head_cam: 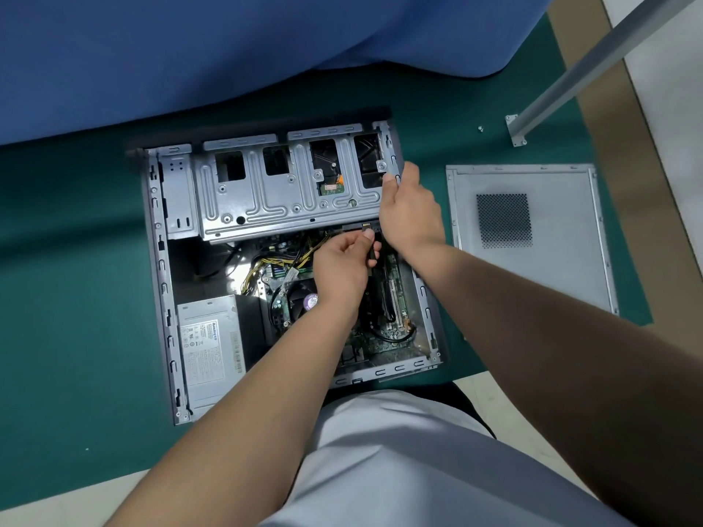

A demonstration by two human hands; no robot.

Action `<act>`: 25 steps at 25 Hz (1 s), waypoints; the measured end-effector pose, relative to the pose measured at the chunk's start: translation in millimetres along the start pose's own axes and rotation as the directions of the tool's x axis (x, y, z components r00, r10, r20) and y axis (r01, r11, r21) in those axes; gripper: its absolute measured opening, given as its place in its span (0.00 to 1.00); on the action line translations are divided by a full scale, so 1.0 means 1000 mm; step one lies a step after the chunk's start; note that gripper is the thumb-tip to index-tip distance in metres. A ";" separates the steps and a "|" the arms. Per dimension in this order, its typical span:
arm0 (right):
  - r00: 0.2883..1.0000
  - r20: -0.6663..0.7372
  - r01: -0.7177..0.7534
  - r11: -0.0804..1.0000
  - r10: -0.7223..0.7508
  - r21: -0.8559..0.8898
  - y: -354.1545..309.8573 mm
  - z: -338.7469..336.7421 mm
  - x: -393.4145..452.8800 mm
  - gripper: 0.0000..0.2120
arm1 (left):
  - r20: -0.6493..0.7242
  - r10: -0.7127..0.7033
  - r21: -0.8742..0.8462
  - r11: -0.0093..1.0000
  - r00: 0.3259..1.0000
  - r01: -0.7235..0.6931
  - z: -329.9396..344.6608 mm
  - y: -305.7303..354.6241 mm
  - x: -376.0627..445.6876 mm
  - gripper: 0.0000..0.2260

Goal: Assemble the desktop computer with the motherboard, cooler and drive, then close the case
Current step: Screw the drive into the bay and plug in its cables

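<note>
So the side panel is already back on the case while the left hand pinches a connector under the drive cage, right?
Not quite. In the head view the side panel lies flat on the mat right of the open case. The left hand does pinch a connector under the drive cage.

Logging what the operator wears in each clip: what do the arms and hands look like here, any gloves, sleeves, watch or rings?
Both hands are bare: no gloves on the left hand or the right hand, and no rings show. Both forearms are uncovered up to the picture's edge, so no sleeve cuff is visible. No watch or wristband on either wrist. A light grey garment covers the body below the arms.
</note>
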State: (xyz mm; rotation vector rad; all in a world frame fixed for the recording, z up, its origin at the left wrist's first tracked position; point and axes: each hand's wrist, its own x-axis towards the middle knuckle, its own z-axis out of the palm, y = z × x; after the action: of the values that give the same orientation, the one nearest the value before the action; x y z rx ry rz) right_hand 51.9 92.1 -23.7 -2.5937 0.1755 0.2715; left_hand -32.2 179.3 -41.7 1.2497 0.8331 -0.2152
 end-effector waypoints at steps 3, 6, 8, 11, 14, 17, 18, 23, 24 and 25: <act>1.000 -0.015 -0.002 1.000 0.002 -0.016 0.001 0.003 0.001 0.17 | -0.015 0.034 0.183 0.983 0.999 -0.031 -0.002 -0.002 0.001 0.15; 1.000 -0.026 -0.006 1.000 0.006 -0.026 0.001 0.005 0.001 0.18 | -0.028 0.032 0.210 0.977 0.999 -0.025 -0.002 -0.001 0.003 0.17; 1.000 -0.028 -0.004 0.999 0.003 -0.032 0.001 0.005 0.000 0.18 | -0.043 0.031 0.222 0.975 0.999 -0.021 0.000 0.001 0.003 0.17; 1.000 -0.022 0.002 1.000 -0.002 -0.017 0.002 0.005 -0.001 0.19 | -0.060 0.057 0.238 0.970 0.997 -0.041 0.002 0.001 0.002 0.17; 1.000 -0.017 -0.003 1.000 0.003 -0.001 0.003 0.005 -0.001 0.18 | -0.037 0.038 0.220 0.975 0.999 -0.029 0.002 0.003 0.001 0.16; 1.000 -0.008 -0.015 1.000 0.015 0.000 0.004 0.005 0.000 0.18 | 0.020 0.038 0.246 0.968 0.999 -0.042 -0.005 0.009 0.003 0.15; 1.000 -0.006 -0.015 1.000 0.015 -0.002 0.003 0.005 0.000 0.18 | 0.053 0.049 0.293 0.954 0.997 -0.063 -0.011 0.010 0.004 0.14; 1.000 -0.013 -0.009 1.000 0.008 -0.030 0.003 0.006 0.001 0.17 | 0.280 0.010 0.514 0.843 0.960 -0.158 -0.035 0.009 -0.006 0.08; 1.000 -0.016 -0.010 0.999 0.009 -0.033 0.003 0.006 0.001 0.17 | 0.298 -0.033 0.562 0.814 0.954 -0.147 -0.037 0.006 -0.010 0.09; 1.000 -0.017 -0.011 0.999 0.011 -0.033 0.003 0.006 0.001 0.17 | 0.302 -0.085 0.595 0.795 0.950 -0.118 -0.037 0.003 -0.013 0.10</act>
State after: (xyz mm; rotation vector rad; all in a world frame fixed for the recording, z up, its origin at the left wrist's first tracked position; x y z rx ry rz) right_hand 51.5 92.6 -30.3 -2.6289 0.1931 0.2588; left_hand -55.8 210.1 -33.6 1.7685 0.4756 -0.6977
